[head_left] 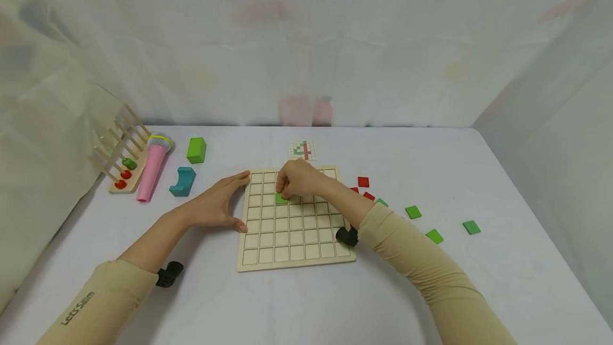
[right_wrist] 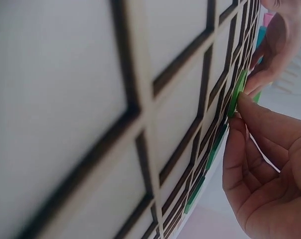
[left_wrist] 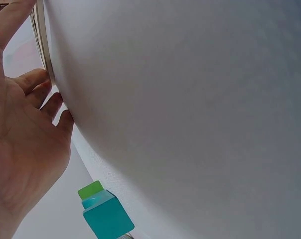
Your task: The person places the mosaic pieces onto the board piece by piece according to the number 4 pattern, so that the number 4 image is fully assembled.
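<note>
Fingertips point(right_wrist: 245, 107) of right hand point(head_left: 299, 179) pinch green tile point(head_left: 281, 198), seated in a cell of wooden grid board point(head_left: 294, 252). Left hand point(head_left: 217, 204), fingers straight and spread, rests against board's left edge. Loose tiles point(head_left: 413, 212) lie well right.

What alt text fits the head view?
A person's right hand pinches a green tile on a wooden grid board, while the left hand rests open against the board's left edge. Loose red tiles and green tiles lie to the right; a pattern card sits behind the board, and a pink microphone and blocks to the left.
</note>
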Demonstrator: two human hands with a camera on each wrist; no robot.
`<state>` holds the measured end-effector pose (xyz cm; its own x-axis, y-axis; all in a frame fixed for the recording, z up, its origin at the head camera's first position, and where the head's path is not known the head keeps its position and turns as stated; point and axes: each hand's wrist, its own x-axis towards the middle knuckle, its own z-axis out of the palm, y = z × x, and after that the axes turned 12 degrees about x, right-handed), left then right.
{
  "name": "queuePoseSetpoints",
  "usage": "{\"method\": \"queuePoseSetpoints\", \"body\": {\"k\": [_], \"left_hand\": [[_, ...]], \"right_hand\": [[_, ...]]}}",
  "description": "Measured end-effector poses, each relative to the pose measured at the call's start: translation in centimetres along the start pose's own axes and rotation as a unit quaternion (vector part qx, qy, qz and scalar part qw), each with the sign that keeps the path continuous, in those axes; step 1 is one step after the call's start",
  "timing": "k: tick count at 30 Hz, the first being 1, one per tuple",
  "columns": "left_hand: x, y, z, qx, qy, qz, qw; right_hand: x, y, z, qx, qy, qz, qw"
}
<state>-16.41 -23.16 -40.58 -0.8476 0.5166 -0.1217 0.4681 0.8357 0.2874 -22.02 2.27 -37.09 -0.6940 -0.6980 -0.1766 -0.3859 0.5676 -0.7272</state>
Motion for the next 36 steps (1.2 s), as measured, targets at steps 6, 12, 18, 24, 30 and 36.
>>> {"method": "queuePoseSetpoints", "body": {"k": [6, 12, 18, 24, 30, 36], "left_hand": [[0.0, 0.0, 0.0, -0.001, 0.0, -0.001, 1.0], [0.0, 0.0, 0.0, -0.002, 0.002, 0.001, 1.0], [0.0, 0.1, 0.0, 0.004, 0.002, -0.001, 1.0], [0.1, 0.2, 0.0, 0.005, 0.003, -0.001, 1.0], [0.0, 0.2, 0.0, 0.003, 0.002, -0.002, 1.0], [0.0, 0.0, 0.1, 0.004, 0.004, -0.002, 1.0]], "right_hand": [[0.0, -0.2, 0.0, -0.011, 0.0, -0.003, 1.0], [-0.4, -0.3, -0.6, -0.006, -0.004, -0.001, 1.0], [-1.4, 0.0, -2.4, 0.007, 0.013, 0.001, 1.0], [-2.9, 1.8, -4.8, 0.026, 0.042, 0.006, 0.999], [-5.2, 4.1, -7.1, 0.024, 0.078, 0.027, 0.996], [-7.8, 6.6, -9.1, 0.021, 0.103, 0.067, 0.992]]}}
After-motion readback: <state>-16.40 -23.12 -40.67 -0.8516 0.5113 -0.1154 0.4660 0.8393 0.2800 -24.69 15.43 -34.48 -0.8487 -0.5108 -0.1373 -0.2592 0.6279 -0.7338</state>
